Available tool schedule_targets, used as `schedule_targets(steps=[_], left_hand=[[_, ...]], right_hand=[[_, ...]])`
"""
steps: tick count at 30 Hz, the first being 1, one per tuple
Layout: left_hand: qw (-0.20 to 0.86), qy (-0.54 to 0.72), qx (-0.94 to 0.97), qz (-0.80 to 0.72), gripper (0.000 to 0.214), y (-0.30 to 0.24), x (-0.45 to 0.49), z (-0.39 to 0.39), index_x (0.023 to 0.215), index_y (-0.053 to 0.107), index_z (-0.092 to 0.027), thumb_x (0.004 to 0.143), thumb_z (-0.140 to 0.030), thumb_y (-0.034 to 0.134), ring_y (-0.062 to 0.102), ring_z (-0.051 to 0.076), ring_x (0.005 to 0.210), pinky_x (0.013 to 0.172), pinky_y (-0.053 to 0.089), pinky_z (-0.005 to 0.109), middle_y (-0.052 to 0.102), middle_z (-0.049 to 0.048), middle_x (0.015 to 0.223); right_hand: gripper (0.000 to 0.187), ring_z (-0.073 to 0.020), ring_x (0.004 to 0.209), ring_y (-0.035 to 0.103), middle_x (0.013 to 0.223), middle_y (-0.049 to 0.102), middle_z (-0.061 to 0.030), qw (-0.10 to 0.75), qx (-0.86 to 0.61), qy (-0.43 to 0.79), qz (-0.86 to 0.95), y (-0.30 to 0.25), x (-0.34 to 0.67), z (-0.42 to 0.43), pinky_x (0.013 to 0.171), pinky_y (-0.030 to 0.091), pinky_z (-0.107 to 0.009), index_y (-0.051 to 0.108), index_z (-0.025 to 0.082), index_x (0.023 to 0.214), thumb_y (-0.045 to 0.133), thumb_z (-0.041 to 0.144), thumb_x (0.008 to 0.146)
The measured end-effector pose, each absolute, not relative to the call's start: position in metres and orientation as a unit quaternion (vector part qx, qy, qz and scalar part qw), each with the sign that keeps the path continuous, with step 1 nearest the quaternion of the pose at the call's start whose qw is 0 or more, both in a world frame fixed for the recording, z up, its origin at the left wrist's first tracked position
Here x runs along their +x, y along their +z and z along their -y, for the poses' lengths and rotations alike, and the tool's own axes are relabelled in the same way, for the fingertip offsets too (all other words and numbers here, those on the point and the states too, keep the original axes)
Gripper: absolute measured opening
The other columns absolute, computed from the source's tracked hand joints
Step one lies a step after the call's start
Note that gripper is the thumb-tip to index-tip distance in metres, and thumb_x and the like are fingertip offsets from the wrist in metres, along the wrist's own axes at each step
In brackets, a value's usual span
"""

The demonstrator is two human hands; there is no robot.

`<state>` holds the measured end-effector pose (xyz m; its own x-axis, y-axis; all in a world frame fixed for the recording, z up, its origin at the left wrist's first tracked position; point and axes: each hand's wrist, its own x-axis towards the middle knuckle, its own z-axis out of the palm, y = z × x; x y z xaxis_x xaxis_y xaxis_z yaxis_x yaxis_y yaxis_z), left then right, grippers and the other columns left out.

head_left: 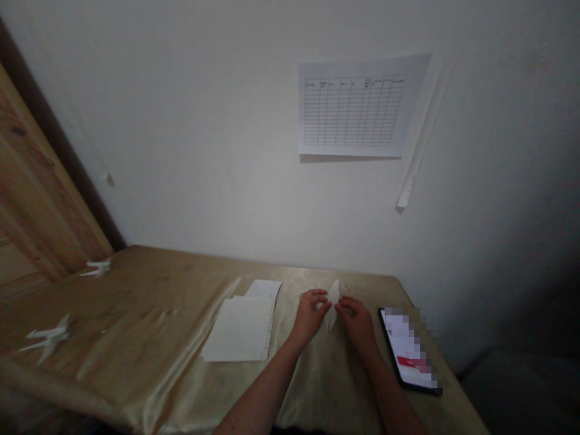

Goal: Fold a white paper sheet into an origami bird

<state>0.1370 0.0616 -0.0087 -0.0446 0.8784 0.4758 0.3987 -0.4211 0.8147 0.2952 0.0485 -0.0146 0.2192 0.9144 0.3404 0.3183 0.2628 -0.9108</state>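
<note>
A narrow piece of folded white paper (pixel 333 297), pointed at both ends, is held upright over the cloth-covered table. My left hand (pixel 311 313) pinches its left edge between thumb and fingers. On the opposite edge, my right hand (pixel 356 318) grips it the same way, fingers curled. The lower tip of the paper hangs between my two thumbs. Left of my left hand lies a stack of lined paper sheets (pixel 240 329), with a smaller white sheet (pixel 264 288) sticking out behind it.
A phone (pixel 410 350) with a lit, partly blurred screen lies right of my right hand. Two folded paper figures (pixel 48 338) (pixel 96 267) rest on the left of the gold tablecloth (pixel 149 314). A printed table sheet (pixel 353 109) is on the wall behind.
</note>
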Motion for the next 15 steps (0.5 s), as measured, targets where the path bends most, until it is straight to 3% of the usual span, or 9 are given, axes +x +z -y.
schedule_targets(steps=[15], left_hand=[[0.251, 0.522, 0.638, -0.507, 0.010, -0.0043, 0.1392, -0.0581, 0.073, 0.076, -0.022, 0.072, -0.012, 0.077, 0.053, 0.025, 0.121, 0.108, 0.041, 0.047, 0.061, 0.0073, 0.128]], right_hand=[[0.025, -0.0247, 0.103, 0.064, 0.105, 0.071, -0.0101, 0.564, -0.514, 0.266, 0.589, -0.0112, 0.2929, -0.0450, 0.100, 0.046, -0.041, 0.075, 0.023, 0.080, 0.067, 0.046, 0.075]])
